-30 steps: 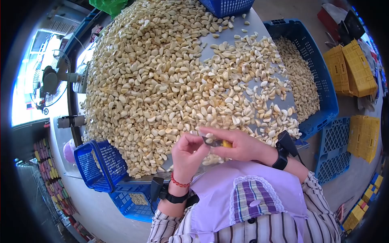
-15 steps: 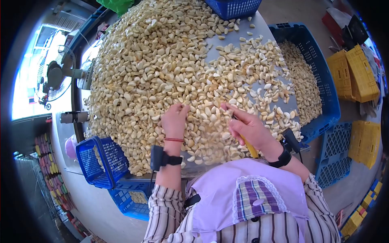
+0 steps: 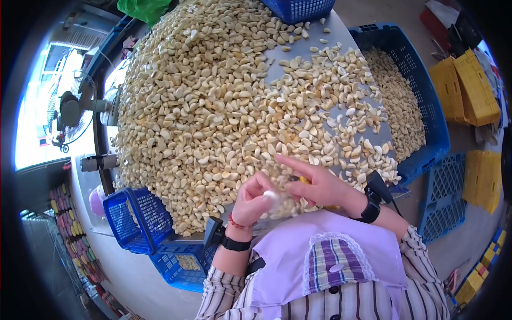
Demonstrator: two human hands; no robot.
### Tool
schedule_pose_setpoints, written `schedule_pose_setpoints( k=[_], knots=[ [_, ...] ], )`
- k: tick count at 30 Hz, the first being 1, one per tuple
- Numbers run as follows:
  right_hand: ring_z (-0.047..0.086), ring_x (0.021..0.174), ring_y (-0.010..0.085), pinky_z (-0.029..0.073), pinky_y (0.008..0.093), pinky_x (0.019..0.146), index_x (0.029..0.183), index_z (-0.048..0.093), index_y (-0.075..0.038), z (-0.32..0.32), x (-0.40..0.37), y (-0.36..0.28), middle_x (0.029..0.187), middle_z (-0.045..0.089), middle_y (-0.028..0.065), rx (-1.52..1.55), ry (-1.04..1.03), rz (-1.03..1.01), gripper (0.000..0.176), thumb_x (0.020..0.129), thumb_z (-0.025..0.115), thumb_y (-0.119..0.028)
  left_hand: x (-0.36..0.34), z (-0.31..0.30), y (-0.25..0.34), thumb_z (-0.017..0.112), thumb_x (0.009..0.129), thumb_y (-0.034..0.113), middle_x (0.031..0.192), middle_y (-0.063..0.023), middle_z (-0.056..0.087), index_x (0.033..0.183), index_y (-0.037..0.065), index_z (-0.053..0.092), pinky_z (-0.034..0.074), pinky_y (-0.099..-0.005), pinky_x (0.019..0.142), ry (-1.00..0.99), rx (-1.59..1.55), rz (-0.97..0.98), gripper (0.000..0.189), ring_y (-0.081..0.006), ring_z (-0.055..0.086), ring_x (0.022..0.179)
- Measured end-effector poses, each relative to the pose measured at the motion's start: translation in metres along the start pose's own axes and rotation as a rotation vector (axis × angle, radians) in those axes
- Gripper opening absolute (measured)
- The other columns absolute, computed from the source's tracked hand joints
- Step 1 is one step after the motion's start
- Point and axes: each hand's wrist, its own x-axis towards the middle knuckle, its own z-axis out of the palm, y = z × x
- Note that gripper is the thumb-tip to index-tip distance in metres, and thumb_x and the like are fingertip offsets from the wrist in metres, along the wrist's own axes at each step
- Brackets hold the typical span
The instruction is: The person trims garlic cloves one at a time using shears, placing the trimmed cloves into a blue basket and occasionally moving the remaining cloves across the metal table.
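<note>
Drawn back to the near edge of the garlic heap (image 3: 197, 117), the left hand (image 3: 248, 205) pinches a blurred pale clove (image 3: 272, 198); the right hand (image 3: 323, 186), half-curled, holds a yellow-handled tool (image 3: 304, 180), bringing both close.

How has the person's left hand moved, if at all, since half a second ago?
Yes: judged against the dark blue basket at lower left, the left hand has drawn back toward the apron, and somewhat rightward.

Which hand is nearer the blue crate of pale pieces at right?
Right. The right hand is left of the crate, apart from it; the left hand is farther left.
</note>
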Motion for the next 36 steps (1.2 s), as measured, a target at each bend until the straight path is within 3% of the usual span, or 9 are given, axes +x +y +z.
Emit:
schedule_pose_setpoints(
  k=[3,6,9,11,15,17,20,32,36],
  knots=[
    [0.049,0.051,0.004,0.042,0.0191,0.047,0.146,0.03,-0.016,-0.008,-0.002,0.001,0.068,0.055,-0.0011,0.052,0.043,0.034,0.058,0.093,0.054,-0.025,0.003,-0.035,0.015,0.066,0.084,0.014,0.074,0.0012,0.063,0.087,0.005,0.061,0.041,-0.0191,0.056,0.14,0.36,-0.139,0.011,-0.0039,0.054,0.064],
    [0.046,0.046,0.0046,0.04,0.0183,0.043,0.144,0.032,-0.014,-0.015,0.0,0.006,0.068,0.054,0.0,0.321,0.159,0.007,0.052,0.095,0.05,-0.021,0.036,-0.053,0.031,0.063,0.085,0.017,0.068,-0.0043,0.06,0.096,0.01,0.067,0.044,-0.0275,0.049,0.553,1.551,0.034,0.013,-0.0157,0.057,0.056],
    [0.044,0.047,0.0045,0.039,0.018,0.045,0.142,0.035,-0.012,-0.012,0.0,0.005,0.067,0.051,-0.0004,0.259,0.161,0.029,0.049,0.096,0.047,-0.019,0.058,-0.087,0.027,0.063,0.084,0.019,0.075,-0.0074,0.058,0.096,0.014,0.067,0.048,-0.0339,0.05,0.462,1.962,0.426,0.013,-0.0253,0.06,0.06],
    [0.045,0.049,0.004,0.039,0.0177,0.044,0.143,0.034,-0.012,-0.014,-0.001,0.005,0.068,0.053,-0.0001,0.25,0.142,0.015,0.05,0.096,0.049,-0.021,0.061,-0.088,0.024,0.065,0.083,0.019,0.081,-0.0057,0.059,0.095,0.017,0.068,0.05,-0.0378,0.053,0.445,2.031,0.328,0.013,-0.0283,0.061,0.063],
    [0.049,0.053,0.005,0.042,0.0204,0.048,0.143,0.035,-0.012,-0.014,-0.003,0.007,0.072,0.055,-0.0004,0.214,0.144,0.006,0.054,0.094,0.053,-0.024,0.058,-0.084,0.028,0.067,0.081,0.015,0.079,-0.0016,0.061,0.093,0.013,0.067,0.049,-0.0307,0.055,0.347,1.833,0.478,0.012,-0.0199,0.061,0.06],
    [0.049,0.055,0.0064,0.043,0.0222,0.05,0.143,0.034,-0.012,-0.009,-0.002,0.012,0.073,0.056,0.0009,0.1,0.177,-0.079,0.057,0.093,0.055,-0.027,0.051,-0.071,0.028,0.069,0.081,0.008,0.076,0.0032,0.061,0.092,0.006,0.065,0.045,-0.0221,0.054,0.496,1.168,0.039,0.012,-0.0075,0.057,0.06],
    [0.048,0.057,0.0092,0.042,0.0253,0.055,0.143,0.033,-0.01,-0.006,0.002,0.025,0.075,0.057,0.0044,-0.164,0.193,-0.193,0.064,0.089,0.059,-0.032,0.036,-0.033,0.021,0.069,0.079,0.002,0.074,0.0045,0.059,0.091,0.002,0.061,0.039,-0.0165,0.054,0.502,0.828,0.037,0.014,-0.0005,0.049,0.063],
    [0.048,0.061,0.0115,0.043,0.0279,0.061,0.143,0.035,-0.013,0.006,0.005,0.025,0.076,0.059,0.0063,-0.148,0.011,-0.361,0.06,0.089,0.058,-0.028,-0.003,0.018,0.011,0.069,0.071,-0.004,0.074,0.0026,0.055,0.086,0.004,0.06,0.041,-0.0183,0.056,0.296,0.915,0.227,0.019,-0.0034,0.05,0.063],
    [0.048,0.053,0.0064,0.043,0.0224,0.052,0.141,0.04,-0.015,-0.008,-0.001,0.012,0.07,0.054,-0.0001,0.0,0.159,-0.102,0.052,0.092,0.055,-0.025,-0.004,0.01,0.02,0.064,0.076,-0.002,0.071,0.0003,0.051,0.089,0.004,0.059,0.041,-0.0198,0.054,0.156,-0.006,0.104,0.015,-0.0075,0.05,0.063]
  ],
)
